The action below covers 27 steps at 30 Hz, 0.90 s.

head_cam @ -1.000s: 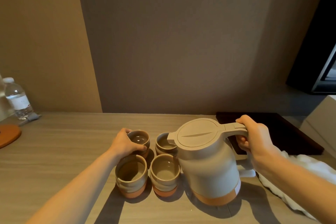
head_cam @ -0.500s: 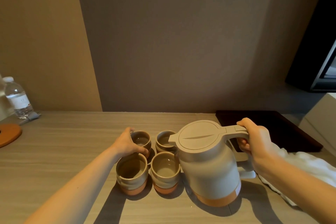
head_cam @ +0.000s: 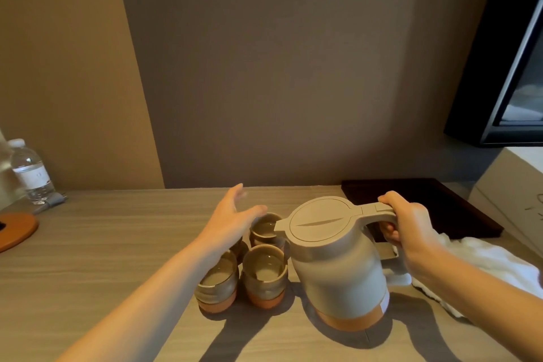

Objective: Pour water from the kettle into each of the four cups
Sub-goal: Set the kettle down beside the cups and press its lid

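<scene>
1. The kettle (head_cam: pixel 338 258) stands upright on the worktop (head_cam: pixel 102 258), just to the right of the four cups (head_cam: pixel 264 276). Its spout reaches over the rim of the back right cup (head_cam: pixel 266 229).
2. The right hand (head_cam: pixel 408 229) is wrapped tight around the kettle's handle, thumb on top. That is the best place to hold it.
3. The left hand (head_cam: pixel 232 220) is open with its fingers spread, above the back left cup. It holds nothing.
4. The kettle looks big and hard. I think it will be heavy if it is full, so it should be tipped slowly. Its lid is closed.
5. The cups look like clay, so they could chip or break if the kettle bumps them. They stand very close together, and a knock to one may push the others.
6. The back left cup is almost all hidden under the left hand and arm. I cannot see into it.
7. The front right cup (head_cam: pixel 264 276) and the front left cup (head_cam: pixel 217 285) seem to shine inside, but I cannot tell how much water they hold.
8. I cannot see how much water is in the kettle.
9. A white cloth (head_cam: pixel 484 261) lies on the right, partly behind the right arm.
</scene>
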Motion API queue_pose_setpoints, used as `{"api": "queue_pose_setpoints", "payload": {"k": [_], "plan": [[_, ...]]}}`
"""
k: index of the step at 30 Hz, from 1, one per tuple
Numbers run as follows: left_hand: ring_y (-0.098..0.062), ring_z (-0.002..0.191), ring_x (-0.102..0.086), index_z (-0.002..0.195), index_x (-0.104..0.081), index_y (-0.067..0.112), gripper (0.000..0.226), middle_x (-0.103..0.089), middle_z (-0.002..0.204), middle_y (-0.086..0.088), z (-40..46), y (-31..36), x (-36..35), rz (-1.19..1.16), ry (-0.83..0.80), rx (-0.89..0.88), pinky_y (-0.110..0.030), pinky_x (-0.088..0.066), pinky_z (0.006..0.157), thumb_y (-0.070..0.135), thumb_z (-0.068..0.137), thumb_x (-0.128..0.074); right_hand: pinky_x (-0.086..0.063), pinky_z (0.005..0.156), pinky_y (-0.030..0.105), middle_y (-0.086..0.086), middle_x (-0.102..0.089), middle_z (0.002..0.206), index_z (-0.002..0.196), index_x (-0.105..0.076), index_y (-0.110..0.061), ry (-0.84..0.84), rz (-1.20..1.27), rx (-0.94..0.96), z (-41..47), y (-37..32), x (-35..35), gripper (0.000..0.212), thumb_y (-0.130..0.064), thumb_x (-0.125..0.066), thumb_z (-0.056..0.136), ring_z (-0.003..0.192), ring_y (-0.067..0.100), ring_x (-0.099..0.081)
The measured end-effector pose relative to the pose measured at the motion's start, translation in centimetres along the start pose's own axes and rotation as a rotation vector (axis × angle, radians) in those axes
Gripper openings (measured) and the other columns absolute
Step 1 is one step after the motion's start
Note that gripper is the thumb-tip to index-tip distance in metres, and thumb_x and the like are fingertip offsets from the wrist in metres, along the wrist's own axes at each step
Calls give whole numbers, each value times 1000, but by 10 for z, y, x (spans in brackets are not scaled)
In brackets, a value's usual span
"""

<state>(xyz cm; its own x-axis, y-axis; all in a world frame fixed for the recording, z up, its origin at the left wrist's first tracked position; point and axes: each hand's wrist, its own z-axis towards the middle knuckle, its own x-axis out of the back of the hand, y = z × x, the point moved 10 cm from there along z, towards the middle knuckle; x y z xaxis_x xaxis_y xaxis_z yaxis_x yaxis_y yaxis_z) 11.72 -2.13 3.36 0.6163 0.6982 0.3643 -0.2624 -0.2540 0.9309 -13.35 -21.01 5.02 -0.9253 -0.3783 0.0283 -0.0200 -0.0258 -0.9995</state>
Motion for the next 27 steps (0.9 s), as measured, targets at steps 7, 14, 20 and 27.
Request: {"api": "queue_pose_setpoints", "payload": {"k": [7, 14, 20, 27], "plan": [[-32, 116, -61, 127, -59, 14, 89, -67, 121, -16, -52, -18, -64, -511, -208, 365, -45, -46, 102, 53, 51, -83, -40, 72, 38, 12, -53, 65, 68, -61, -5, 31, 18, 19, 2, -1, 14, 32, -32, -59, 84, 65, 21, -46], [-22, 126, -50, 130, -55, 17, 69, -59, 135, -5, -74, -20, -110, -722, -224, 469, -39, -34, 114, 48, 72, -78, -35, 58, 32, -5, -48, 35, 60, -56, -6, 24, 102, 12, 6, 2, 24, 33, -29, -58, 84, 53, 17, -39], [-20, 128, -44, 106, -58, 30, 42, -58, 121, 8, -76, -6, -126, -769, -252, 428, -38, -32, 110, 55, 74, -68, -37, 59, 31, 3, -54, 54, 71, -58, -6, 28, 131, 15, 17, 12, 29, 31, -35, -60, 81, 57, 17, -42], [-18, 129, -34, 145, -29, 34, 75, -41, 132, 12, -68, 13, -135, -709, -236, 314, -34, -27, 97, 56, 82, -63, -34, 52, 28, -1, -56, 51, 68, -55, -8, 32, 220, 27, 33, 18, 29, 28, -30, -57, 85, 43, 8, -48]]}}
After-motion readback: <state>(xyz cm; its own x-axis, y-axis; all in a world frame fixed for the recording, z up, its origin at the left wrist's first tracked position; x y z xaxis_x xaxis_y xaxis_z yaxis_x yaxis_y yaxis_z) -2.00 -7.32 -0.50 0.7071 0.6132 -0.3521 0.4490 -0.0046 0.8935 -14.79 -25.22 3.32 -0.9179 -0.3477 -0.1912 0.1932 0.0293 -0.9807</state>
